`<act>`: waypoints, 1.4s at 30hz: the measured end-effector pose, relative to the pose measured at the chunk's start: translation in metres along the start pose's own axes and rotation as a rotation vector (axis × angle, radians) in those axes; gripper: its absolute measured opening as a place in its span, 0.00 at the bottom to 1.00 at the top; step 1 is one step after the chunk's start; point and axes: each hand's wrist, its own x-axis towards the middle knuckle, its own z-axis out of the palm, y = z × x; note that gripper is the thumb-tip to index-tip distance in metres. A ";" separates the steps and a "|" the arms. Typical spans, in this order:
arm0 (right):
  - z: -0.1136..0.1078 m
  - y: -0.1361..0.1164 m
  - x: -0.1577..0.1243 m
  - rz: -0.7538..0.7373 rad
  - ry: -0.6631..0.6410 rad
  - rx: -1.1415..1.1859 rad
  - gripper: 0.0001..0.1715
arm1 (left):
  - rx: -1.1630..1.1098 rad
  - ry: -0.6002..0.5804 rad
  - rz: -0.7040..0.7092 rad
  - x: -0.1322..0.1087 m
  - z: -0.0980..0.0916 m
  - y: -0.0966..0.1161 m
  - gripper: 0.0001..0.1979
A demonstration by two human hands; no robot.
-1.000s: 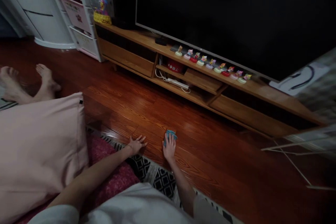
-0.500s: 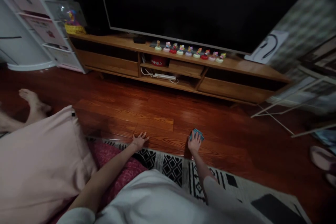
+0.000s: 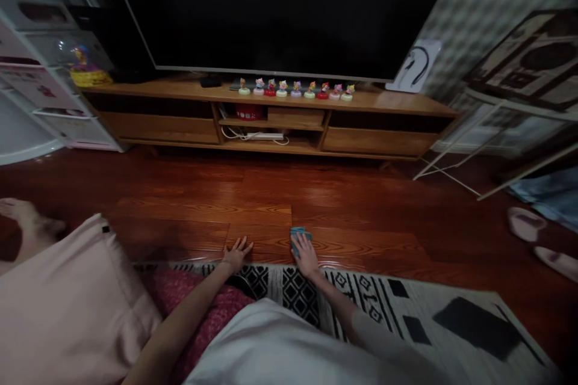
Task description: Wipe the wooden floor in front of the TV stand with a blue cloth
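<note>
My right hand (image 3: 306, 255) lies over a folded blue cloth (image 3: 298, 231), pressing it against the reddish wooden floor (image 3: 198, 192). Part of the cloth is hidden under the fingers. To its left, my left hand (image 3: 235, 254) rests on the floor with fingers spread and nothing in it. Both hands are just beyond the edge of the black-and-white patterned rug (image 3: 433, 301).
Ahead stands a low wooden TV cabinet (image 3: 374, 141) with several small figurines (image 3: 282, 89) and a large television (image 3: 280, 12). A pink cushion (image 3: 76, 295) and another person's foot (image 3: 27, 216) are at left. Slippers (image 3: 526, 224) and a folding rack (image 3: 451, 171) are at right.
My right hand has slid the blue cloth leftward over the floor, closer to my left hand. The left hand stays planted. The view has turned to the right.
</note>
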 end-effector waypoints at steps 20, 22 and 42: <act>-0.018 0.123 0.019 0.291 0.119 -0.122 0.35 | -0.125 -0.028 0.026 0.018 -0.005 0.047 0.44; -0.032 0.156 0.037 0.455 0.140 -0.131 0.36 | -0.140 -0.040 0.029 0.019 -0.008 0.049 0.44; 0.001 -0.059 0.257 0.007 -0.061 -0.023 0.38 | -0.207 -0.053 0.053 0.016 -0.011 0.047 0.46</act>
